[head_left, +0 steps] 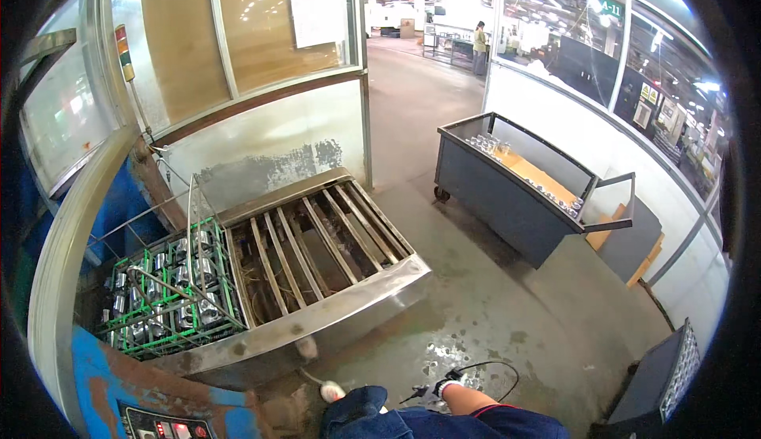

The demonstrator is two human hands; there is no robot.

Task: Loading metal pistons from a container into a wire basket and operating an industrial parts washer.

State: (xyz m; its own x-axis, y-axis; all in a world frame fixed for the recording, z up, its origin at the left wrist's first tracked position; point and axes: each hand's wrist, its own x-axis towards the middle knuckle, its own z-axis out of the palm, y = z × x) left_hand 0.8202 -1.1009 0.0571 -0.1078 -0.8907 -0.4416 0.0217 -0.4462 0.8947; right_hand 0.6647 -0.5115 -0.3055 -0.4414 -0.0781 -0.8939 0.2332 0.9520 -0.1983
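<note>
My right hand (pixel 449 383), in a white and black glove, is low in the middle, closed around a thin black tool (pixel 414 396). It looks like an air blow gun, and a black hose (pixel 507 368) loops away to its right. My bare right forearm comes in from the lower edge. I cannot see my left hand. Blue cloth (pixel 357 409) and a whitish rounded thing (pixel 333 392), possibly a shoe, show at lower left. Further left, a green wire basket (pixel 230 317) holds several shiny metal cylindrical parts (pixel 208 271).
The basket sits beside a steel roller frame (pixel 273 333) with bars. A dark grey wheeled cart (pixel 499 198) carrying small metal parts stands at right. A control panel (pixel 162 425) is at lower left, a dark rack (pixel 655 383) at lower right. The floor (pixel 476 296) looks wet. A person (pixel 480 46) stands far off.
</note>
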